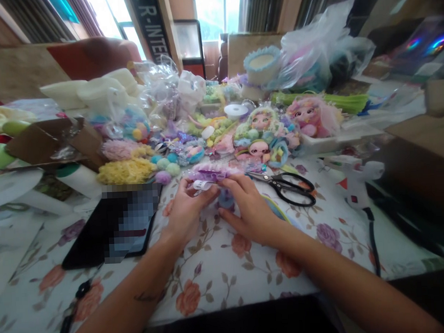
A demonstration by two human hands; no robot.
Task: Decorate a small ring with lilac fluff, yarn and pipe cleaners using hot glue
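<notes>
A purple frilly piece (215, 174) with a small white label-like strip (202, 185) is held just above the flowered cloth. My left hand (187, 207) pinches its left side, thumb and fingers closed. From the other side, my right hand (251, 209) has its fingers curled on the piece's lower right, the thumb lower down. Between thumb and fingers shows a bluish-purple part (226, 201), too blurred to name. Black-handled scissors (287, 185) lie just beyond my right hand. Part of a yellow-and-blue curved edge (277, 208) shows behind that wrist.
At left lies a black tablet (96, 231), its screen partly pixelated. A white glue gun (358, 180) with a black cord stands at right. Yellow fluffy trim (126, 170), pastel pompoms (166, 166) and doll-faced decorations (260, 128) crowd the far side. Cardboard boxes (426, 133) flank the table.
</notes>
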